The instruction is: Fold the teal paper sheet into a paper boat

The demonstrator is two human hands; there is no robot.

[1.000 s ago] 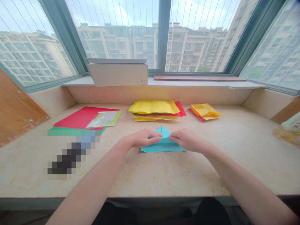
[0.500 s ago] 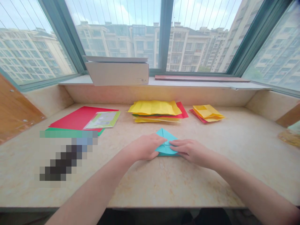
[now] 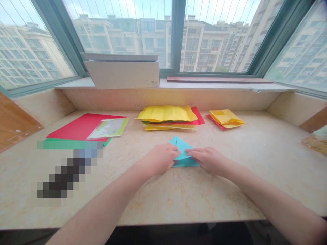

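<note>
A folded teal paper (image 3: pixel 182 149) lies on the marble counter (image 3: pixel 178 194) in front of me, its pointed tip facing the window. My left hand (image 3: pixel 160 159) rests curled on the paper's left part, fingertips pinching a flap near the middle. My right hand (image 3: pixel 208 159) lies on the paper's right part, fingers pressed together and pointing left, pressing the fold flat. The two hands nearly meet at the paper's centre. Most of the lower paper is hidden under them.
Behind the teal paper sit a stack of yellow and red sheets (image 3: pixel 168 117) and a smaller yellow folded pile (image 3: pixel 226 118). Red and green sheets (image 3: pixel 81 127) with a printed leaflet (image 3: pixel 108 128) lie at the left. A white box (image 3: pixel 124 72) stands on the windowsill.
The teal paper went from a wide shape to a narrower one as its left side was folded inward. Both hands have moved closer together over it.
</note>
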